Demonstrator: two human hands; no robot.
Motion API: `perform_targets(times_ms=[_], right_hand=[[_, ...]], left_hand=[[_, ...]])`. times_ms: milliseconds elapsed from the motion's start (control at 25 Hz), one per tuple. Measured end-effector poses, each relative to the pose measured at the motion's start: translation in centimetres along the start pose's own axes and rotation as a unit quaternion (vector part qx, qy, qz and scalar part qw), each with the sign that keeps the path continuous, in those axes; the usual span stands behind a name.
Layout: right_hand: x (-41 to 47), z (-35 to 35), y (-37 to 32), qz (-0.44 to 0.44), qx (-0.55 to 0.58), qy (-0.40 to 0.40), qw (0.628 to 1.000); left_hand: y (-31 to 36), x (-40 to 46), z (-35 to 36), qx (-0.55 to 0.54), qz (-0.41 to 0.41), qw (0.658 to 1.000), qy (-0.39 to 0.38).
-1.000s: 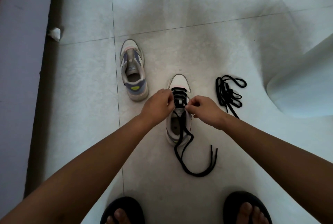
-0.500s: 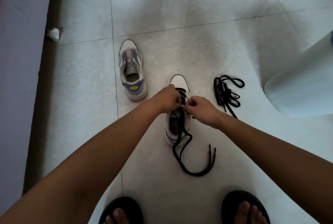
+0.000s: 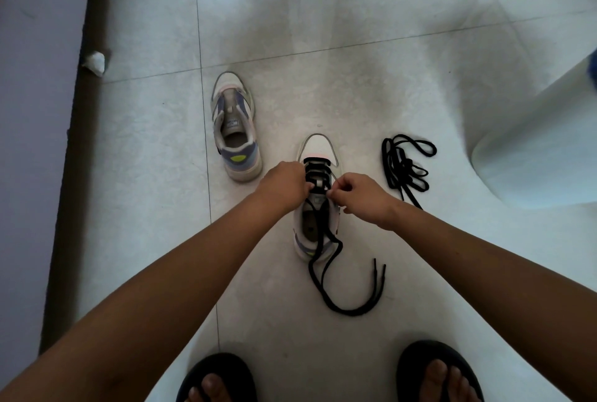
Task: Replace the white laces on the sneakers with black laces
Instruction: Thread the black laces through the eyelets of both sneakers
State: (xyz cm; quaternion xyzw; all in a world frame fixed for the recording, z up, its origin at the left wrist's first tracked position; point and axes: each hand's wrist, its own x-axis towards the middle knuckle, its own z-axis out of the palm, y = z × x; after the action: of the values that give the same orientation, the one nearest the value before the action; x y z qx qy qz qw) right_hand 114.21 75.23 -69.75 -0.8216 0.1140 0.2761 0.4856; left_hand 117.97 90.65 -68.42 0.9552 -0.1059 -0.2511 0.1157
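Observation:
A white sneaker (image 3: 318, 149) stands on the floor in the middle, toe pointing away, with a black lace (image 3: 323, 291) threaded through its front eyelets. The lace's two long ends trail over the heel and curl on the floor. My left hand (image 3: 282, 186) pinches the lace at the left side of the tongue. My right hand (image 3: 358, 196) pinches it at the right side. A second sneaker (image 3: 235, 130), without any lace, stands farther back to the left. A spare black lace (image 3: 405, 165) lies bundled to the right.
My two feet in black sandals (image 3: 219, 379) stand at the bottom edge. A wall with a dark baseboard (image 3: 84, 111) runs along the left. A crumpled white scrap (image 3: 95, 62) lies by the baseboard. A pale rounded object (image 3: 542, 156) fills the right side.
Both hands slid a little toward me along the sneaker, from the front eyelets to the eyelets by the tongue, still pinching the lace. The trailing ends barely shifted.

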Motion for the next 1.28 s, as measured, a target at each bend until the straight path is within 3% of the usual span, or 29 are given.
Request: perform_targets(times_ms=[160,240,280,360,400,440,520,680,960,1080,1160,1280], right_hand=[[-0.2,0.0,-0.3,0.000,0.001,-0.003,1.000],[-0.2,0.0,-0.3,0.002,0.004,-0.004,1.000],[-0.3,0.1,-0.3,0.005,0.007,-0.004,1.000],[-0.3,0.2,-0.2,0.014,0.020,-0.010,1.000],[-0.4,0.3,-0.2,0.021,0.031,-0.014,0.999],[-0.5,0.3,-0.1,0.028,0.044,-0.016,0.999],[-0.6,0.3,0.0,0.043,0.075,-0.014,0.996],[-0.6,0.3,0.0,0.061,0.125,-0.008,0.990],[-0.8,-1.0,0.8,0.055,0.147,-0.072,0.985],[-0.7,-0.9,0.8,0.034,0.118,-0.058,0.991],[-0.6,-0.5,0.6,0.039,0.129,-0.039,0.990],[-0.6,-0.1,0.7,0.062,0.182,-0.025,0.981]], left_hand=[[0.1,-0.4,0.2,0.036,-0.002,0.999,-0.008],[-0.5,-0.5,0.6,-0.062,-0.021,0.998,-0.019],[-1.1,-0.5,0.9,-0.196,-0.052,0.978,-0.045],[-2.0,-1.2,1.4,-0.449,-0.111,0.879,-0.117],[-2.3,-1.6,1.9,-0.511,-0.123,0.841,-0.128],[-2.6,-1.9,2.3,-0.539,-0.126,0.824,-0.121],[-2.7,-2.2,2.9,-0.532,-0.122,0.835,-0.077],[-2.9,-2.3,3.4,-0.421,-0.125,0.899,0.007],[-1.2,-2.3,2.5,-0.322,-0.170,0.931,0.018],[-0.4,-1.9,1.7,-0.263,-0.169,0.950,0.016],[-0.4,-1.5,1.4,-0.302,-0.173,0.938,-0.006],[-1.1,-1.7,1.6,-0.489,-0.182,0.850,-0.068]])
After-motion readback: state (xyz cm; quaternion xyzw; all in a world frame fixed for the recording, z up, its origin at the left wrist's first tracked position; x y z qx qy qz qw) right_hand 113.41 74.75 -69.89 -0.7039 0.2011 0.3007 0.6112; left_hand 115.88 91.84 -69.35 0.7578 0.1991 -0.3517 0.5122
